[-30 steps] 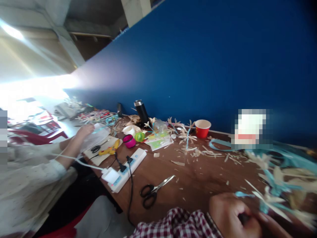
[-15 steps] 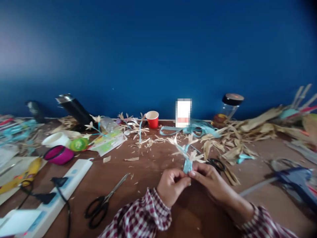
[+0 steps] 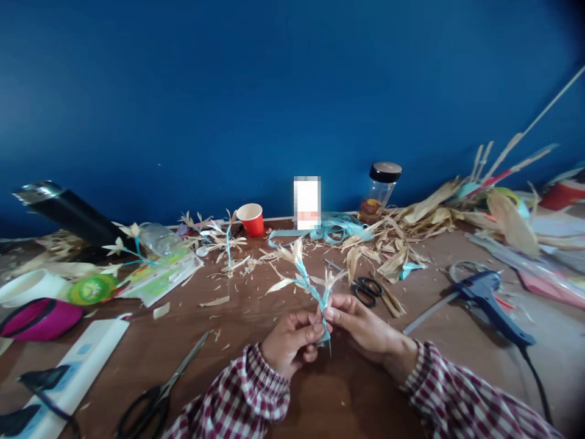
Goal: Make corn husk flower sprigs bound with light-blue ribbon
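Observation:
Between my two hands stands a handmade flower stem (image 3: 303, 279), wrapped in light blue ribbon, with pale dried-husk petals at its branch tips. My left hand (image 3: 291, 342) pinches the lower stem, thumb against curled fingers. On the other side, my right hand (image 3: 361, 323) grips the stem slightly higher, between thumb and index finger. A flat end of blue ribbon and a thin wire show below the fingers. Past my right hand lie small black-handled scissors (image 3: 367, 291). Larger scissors (image 3: 158, 393) rest on the table to the left of my left hand.
A blue glue gun (image 3: 496, 302) lies at right, its cord running forward. Dried husks (image 3: 425, 210), coiled blue ribbon (image 3: 342, 228), a red paper cup (image 3: 250, 219) and a lidded jar (image 3: 381, 189) line the wall. A power strip (image 3: 86, 360) and black flask (image 3: 77, 213) are at left.
The view has turned right, so the table things appear shifted left. The stem is raised and shows more of its branches. My right fingers now hold it above my left ones.

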`<state>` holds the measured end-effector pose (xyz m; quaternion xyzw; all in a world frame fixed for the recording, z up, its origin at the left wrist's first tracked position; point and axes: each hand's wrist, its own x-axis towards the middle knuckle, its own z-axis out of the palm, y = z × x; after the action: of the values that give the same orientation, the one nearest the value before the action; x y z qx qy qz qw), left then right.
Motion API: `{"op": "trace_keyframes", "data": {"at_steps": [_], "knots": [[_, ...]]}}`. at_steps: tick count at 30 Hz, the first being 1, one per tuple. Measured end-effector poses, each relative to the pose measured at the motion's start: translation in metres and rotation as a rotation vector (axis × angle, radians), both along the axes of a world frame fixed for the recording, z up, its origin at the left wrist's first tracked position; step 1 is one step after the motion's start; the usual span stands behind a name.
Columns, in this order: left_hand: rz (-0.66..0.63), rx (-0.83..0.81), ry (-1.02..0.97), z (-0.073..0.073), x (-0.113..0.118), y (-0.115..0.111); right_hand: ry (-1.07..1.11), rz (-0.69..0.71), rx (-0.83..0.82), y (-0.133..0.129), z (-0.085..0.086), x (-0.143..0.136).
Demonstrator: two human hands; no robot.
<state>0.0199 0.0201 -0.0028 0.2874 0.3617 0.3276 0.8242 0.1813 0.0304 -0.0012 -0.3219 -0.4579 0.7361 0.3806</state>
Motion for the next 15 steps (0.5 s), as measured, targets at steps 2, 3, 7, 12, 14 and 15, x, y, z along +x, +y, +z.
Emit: {"op": "trace_keyframes", "data": {"at_steps": [2, 3, 7, 12, 14, 15], "knots": [[0.013, 0.02, 0.0, -0.003, 0.001, 0.0, 0.026, -0.003, -0.036, -0.001, -0.002, -0.001], [0.035, 0.043, 0.009, -0.005, 0.002, 0.0, 0.028, -0.004, -0.046, -0.001, -0.002, -0.001], [0.188, 0.24, 0.177, -0.013, 0.004, -0.001, -0.05, -0.056, -0.003, 0.002, -0.002, -0.002], [0.298, 0.582, 0.625, -0.004, 0.006, -0.007, -0.215, -0.257, 0.151, 0.004, 0.003, -0.004], [0.332, 0.709, 0.761, 0.0, 0.008, -0.011, -0.286, -0.312, 0.183, 0.004, 0.004, -0.006], [0.338, 0.749, 0.804, 0.002, 0.009, -0.012, -0.318, -0.329, 0.18, 0.004, 0.003, -0.006]]}}
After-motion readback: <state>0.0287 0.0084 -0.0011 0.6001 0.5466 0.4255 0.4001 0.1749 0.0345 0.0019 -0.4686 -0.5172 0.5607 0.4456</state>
